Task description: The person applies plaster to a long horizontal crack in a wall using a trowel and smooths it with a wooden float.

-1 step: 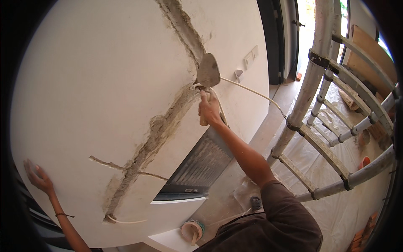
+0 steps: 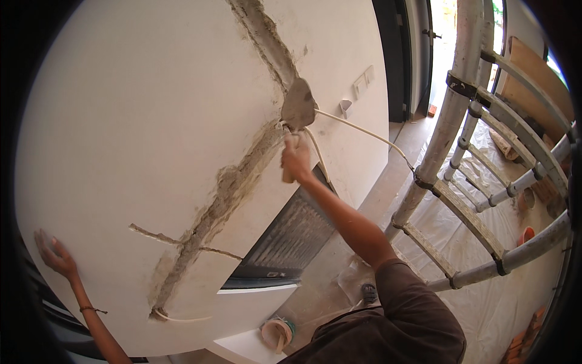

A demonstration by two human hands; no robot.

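Note:
My right hand [image 2: 295, 159] is wrapped around the handle of a pointed trowel [image 2: 297, 104]. The blade points up along the white wall [image 2: 121, 133], over the bend between the upper groove [image 2: 267, 45] and the lower, mortar-grey groove [image 2: 209, 215]. From beside the blade a white cable [image 2: 357, 131] runs right toward the ladder; another white cable [image 2: 317, 147] hangs down near my knuckles. Far to the left, my left hand [image 2: 56, 255] lies against the wall with fingers apart, holding nothing. The blade hides the wall behind it.
A metal ladder [image 2: 438, 145] stands at the right, over a plastic sheet [image 2: 479, 303] on the floor. Below are a bucket [image 2: 285, 327] and a dark slatted panel [image 2: 285, 242]. Switch plates [image 2: 362, 84] sit on the wall beside a dark door frame [image 2: 391, 60].
My right hand and the trowel have shifted slightly left, and the blade has turned a little. My left hand has stayed in place.

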